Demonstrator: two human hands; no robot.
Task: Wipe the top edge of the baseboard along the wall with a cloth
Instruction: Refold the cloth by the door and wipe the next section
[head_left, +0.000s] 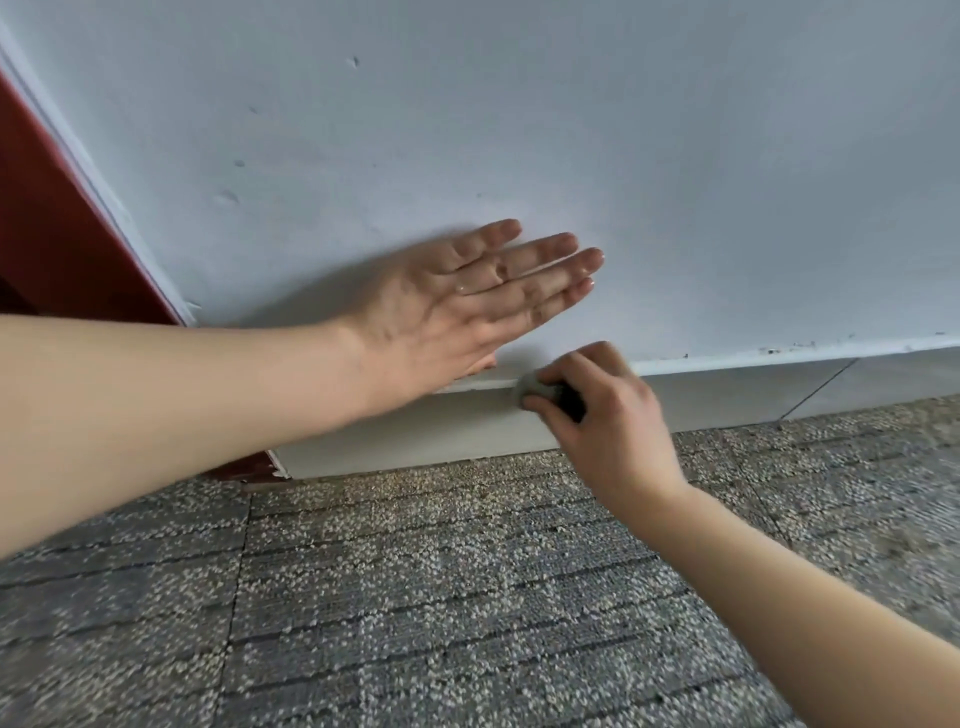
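A pale baseboard (727, 395) runs along the foot of the white wall (519, 130), rising to the right. My right hand (597, 410) is closed around a small bunched grey cloth (532, 387) and presses it against the baseboard's top edge near the middle of the view. My left hand (467, 306) lies flat on the wall just above and left of the cloth, fingers extended and close together, holding nothing. The baseboard's left stretch is partly hidden behind my left forearm.
Grey speckled carpet tiles (415, 597) cover the floor below the baseboard. A dark red door or frame (47, 234) borders the wall at the left, where the baseboard ends. Dark specks dot the baseboard's top edge at the far right (779, 349).
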